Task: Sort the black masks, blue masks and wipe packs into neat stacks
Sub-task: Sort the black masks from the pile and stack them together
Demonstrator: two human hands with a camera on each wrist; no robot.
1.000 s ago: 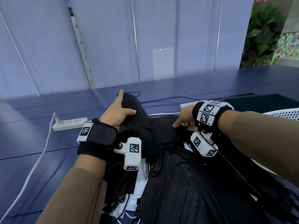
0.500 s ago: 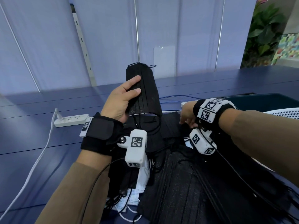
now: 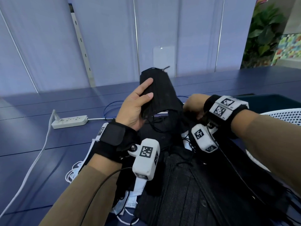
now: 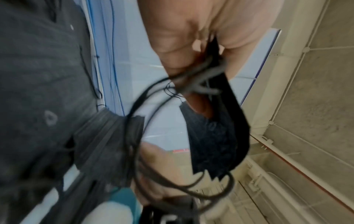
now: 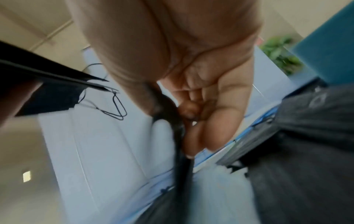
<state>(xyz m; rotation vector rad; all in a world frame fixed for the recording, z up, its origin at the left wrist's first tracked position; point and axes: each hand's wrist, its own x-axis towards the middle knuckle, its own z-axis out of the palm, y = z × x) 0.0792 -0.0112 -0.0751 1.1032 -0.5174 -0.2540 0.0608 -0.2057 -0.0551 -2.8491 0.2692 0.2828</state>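
While a small bundle of black masks [image 3: 160, 93] is held raised above the heap by the left hand [image 3: 133, 108], thumb on the near face and fingers behind, the gathering of black masks is judged to be the step in hand. The right hand [image 3: 193, 106] is lowered into the far side of the black heap [image 3: 187, 185] near the middle of the bench [image 3: 32, 144], its grip closed on dark material. Next, the bundle must be squared and laid down clear of the tangled ear loops. Blue masks [image 3: 130, 198] are seen only from the head camera, under the heap at the near edge. The left wrist view alone shows loops [image 4: 153, 106] trailing from the bundle; the right wrist view shows curled fingers [image 5: 203, 106] pinching a black strip.
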